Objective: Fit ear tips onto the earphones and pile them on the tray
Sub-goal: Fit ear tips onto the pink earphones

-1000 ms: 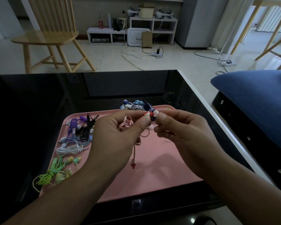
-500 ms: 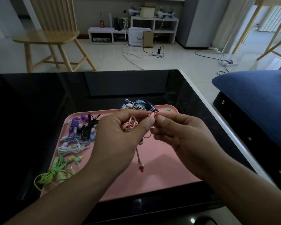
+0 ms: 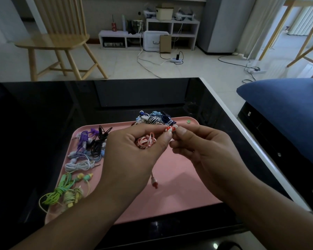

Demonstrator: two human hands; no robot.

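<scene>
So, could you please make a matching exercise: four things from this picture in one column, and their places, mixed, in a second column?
Things:
1. red and white earbud
2. green earphones
3. loose green ear tip
4. purple earphones

Places:
A. far left corner of the pink tray
B. far right corner of the tray
C. pinched between the left hand and right hand
D. near left corner of the tray

Pairs: 1-C, 2-D, 3-B, 4-A

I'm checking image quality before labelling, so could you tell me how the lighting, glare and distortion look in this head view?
Head view: daylight from the right overexposes the floor, the glossy black table mirrors the room, the pink tray carries hand shadows, wide-angle bending shows at the edges, and the red-and-white earbud is sharp.
</scene>
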